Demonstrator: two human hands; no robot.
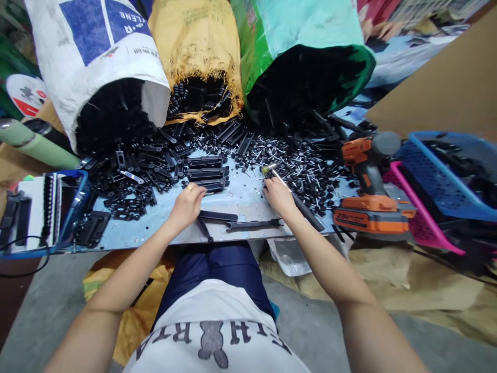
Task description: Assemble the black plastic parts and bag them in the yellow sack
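Note:
My left hand is closed, its fingertips pinched at the left end of the nearest part in a row of black plastic bars. Whether it grips that bar or something small is hidden. My right hand has curled fingers low over the table, at the near left edge of a heap of black-headed screws. What it pinches is too small to make out. A hammer with a dark handle lies just beside it. Between the hands and the front edge rest a loose black bar and a wrench.
White, yellow and green sacks spill black parts across the back. Black clips are heaped left. An orange cordless drill stands right, near blue and pink baskets. Another person's hand shows at the upper right.

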